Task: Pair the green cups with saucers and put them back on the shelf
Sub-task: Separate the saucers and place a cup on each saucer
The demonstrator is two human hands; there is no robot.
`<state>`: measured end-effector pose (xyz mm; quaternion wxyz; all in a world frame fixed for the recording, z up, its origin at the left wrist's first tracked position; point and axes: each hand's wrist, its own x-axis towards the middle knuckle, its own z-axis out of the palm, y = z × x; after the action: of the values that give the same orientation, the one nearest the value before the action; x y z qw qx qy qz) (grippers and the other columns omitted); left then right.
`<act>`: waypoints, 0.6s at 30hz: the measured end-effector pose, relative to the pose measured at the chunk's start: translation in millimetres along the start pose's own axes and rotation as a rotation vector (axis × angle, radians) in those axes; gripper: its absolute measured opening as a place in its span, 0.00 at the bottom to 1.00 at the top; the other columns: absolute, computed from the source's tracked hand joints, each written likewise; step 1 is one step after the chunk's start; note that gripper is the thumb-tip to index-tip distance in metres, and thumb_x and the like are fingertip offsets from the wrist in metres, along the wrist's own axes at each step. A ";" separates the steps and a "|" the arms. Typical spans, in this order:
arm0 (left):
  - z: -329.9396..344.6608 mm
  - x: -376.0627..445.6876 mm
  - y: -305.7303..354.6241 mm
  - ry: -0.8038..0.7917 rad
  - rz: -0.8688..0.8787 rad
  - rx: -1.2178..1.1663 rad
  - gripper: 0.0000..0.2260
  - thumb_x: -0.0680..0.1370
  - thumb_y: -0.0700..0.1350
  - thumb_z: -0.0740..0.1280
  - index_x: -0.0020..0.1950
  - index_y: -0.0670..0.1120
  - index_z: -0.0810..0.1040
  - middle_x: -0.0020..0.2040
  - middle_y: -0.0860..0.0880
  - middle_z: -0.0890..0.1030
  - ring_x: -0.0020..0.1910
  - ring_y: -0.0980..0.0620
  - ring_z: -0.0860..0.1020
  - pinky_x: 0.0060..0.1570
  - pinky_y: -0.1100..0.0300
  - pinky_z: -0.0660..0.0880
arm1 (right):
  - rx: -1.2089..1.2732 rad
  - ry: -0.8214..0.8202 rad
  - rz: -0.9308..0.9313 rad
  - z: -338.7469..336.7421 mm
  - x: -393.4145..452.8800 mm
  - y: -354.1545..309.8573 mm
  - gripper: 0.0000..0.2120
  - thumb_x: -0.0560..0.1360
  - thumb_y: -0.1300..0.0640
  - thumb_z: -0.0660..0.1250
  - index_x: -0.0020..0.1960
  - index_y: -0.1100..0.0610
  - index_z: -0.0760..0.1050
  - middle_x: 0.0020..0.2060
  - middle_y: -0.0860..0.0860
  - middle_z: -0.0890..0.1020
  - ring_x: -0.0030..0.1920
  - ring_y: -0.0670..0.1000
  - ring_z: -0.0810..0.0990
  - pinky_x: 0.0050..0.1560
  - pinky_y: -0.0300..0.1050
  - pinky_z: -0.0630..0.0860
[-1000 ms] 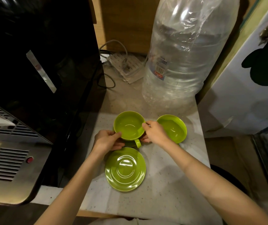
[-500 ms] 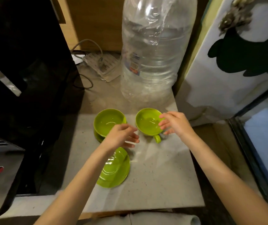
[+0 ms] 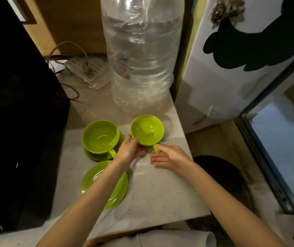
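Two green cups on the pale speckled counter (image 3: 160, 189). Left cup (image 3: 100, 136) sits in its saucer (image 3: 96, 155), handle toward the person. Right cup (image 3: 147, 130) is on or just off the bare counter, can't tell which, with no saucer under it, handle pointing at the person. Left hand (image 3: 131, 150) grips the right cup's near-left side, thumb hooked at the rim, fingers wrapped under the body, so clamped on it. Right hand (image 3: 171, 156) is flat and relaxed just beside the cup's handle, fingers loosely together and extended, index fingertip touching or nearly touching the handle; not gripping anything. Spare saucer (image 3: 119, 189) lies empty on the counter nearer the person, partly covered by the left forearm. Behind the cups stands a big clear plastic water bottle (image 3: 141, 56); its label has a barcode and some blue and red print, too blurred to read. Power strip (image 3: 87, 72) with cables at the back. Black appliance (image 3: 17, 104) along the left edge. White panel (image 3: 223, 86) with a dark painted shape on the right. No legible writing anywhere.
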<state>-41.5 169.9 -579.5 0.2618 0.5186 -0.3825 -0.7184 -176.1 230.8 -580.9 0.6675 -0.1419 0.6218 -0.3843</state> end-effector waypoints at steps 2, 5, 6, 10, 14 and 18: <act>-0.7 -1.0 -0.8 -0.016 0.017 0.000 0.13 0.79 0.41 0.55 0.63 0.47 0.66 0.47 0.41 0.78 0.42 0.48 0.79 0.43 0.58 0.74 | 0.039 0.001 -0.034 0.2 0.5 0.8 0.12 0.76 0.56 0.64 0.56 0.62 0.71 0.48 0.64 0.80 0.45 0.58 0.82 0.46 0.47 0.79; -3.8 0.4 -1.8 -0.012 0.023 0.023 0.16 0.79 0.41 0.56 0.67 0.43 0.65 0.52 0.39 0.77 0.44 0.47 0.79 0.44 0.58 0.75 | 0.059 0.010 -0.066 0.1 0.8 2.0 0.12 0.75 0.58 0.65 0.54 0.64 0.72 0.41 0.61 0.81 0.41 0.55 0.82 0.42 0.45 0.80; -4.5 0.7 -1.7 -0.011 0.022 0.026 0.17 0.79 0.41 0.56 0.68 0.42 0.65 0.53 0.38 0.77 0.44 0.47 0.79 0.45 0.58 0.75 | 0.058 0.012 -0.076 -0.2 1.0 2.0 0.11 0.75 0.58 0.65 0.53 0.65 0.72 0.40 0.61 0.81 0.40 0.55 0.82 0.40 0.43 0.81; -5.6 0.4 -2.2 -0.027 0.023 -0.001 0.19 0.78 0.41 0.59 0.69 0.41 0.64 0.51 0.39 0.79 0.44 0.47 0.80 0.41 0.60 0.78 | 0.029 0.012 -0.120 -3.7 -0.6 0.3 0.09 0.75 0.58 0.65 0.50 0.64 0.74 0.38 0.60 0.82 0.34 0.51 0.83 0.38 0.41 0.81; -7.1 -5.5 0.3 -0.028 0.035 -0.066 0.20 0.78 0.40 0.60 0.69 0.40 0.65 0.52 0.37 0.79 0.44 0.45 0.80 0.40 0.62 0.80 | -0.031 -0.039 -0.183 -8.7 -7.5 -3.5 0.09 0.75 0.57 0.65 0.48 0.64 0.76 0.39 0.60 0.83 0.33 0.49 0.84 0.40 0.40 0.81; -11.5 -21.8 9.5 -0.014 0.098 -0.125 0.20 0.77 0.40 0.61 0.69 0.40 0.64 0.46 0.41 0.80 0.42 0.48 0.82 0.39 0.63 0.80 | -0.068 -0.117 -0.254 -5.1 -20.3 -11.1 0.09 0.75 0.57 0.65 0.47 0.64 0.77 0.40 0.60 0.83 0.37 0.51 0.84 0.42 0.41 0.82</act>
<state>-23.7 178.1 -561.8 0.3260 0.4768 -0.3635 -0.7309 -183.3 238.9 -559.8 0.6435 -0.2642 0.5715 -0.4354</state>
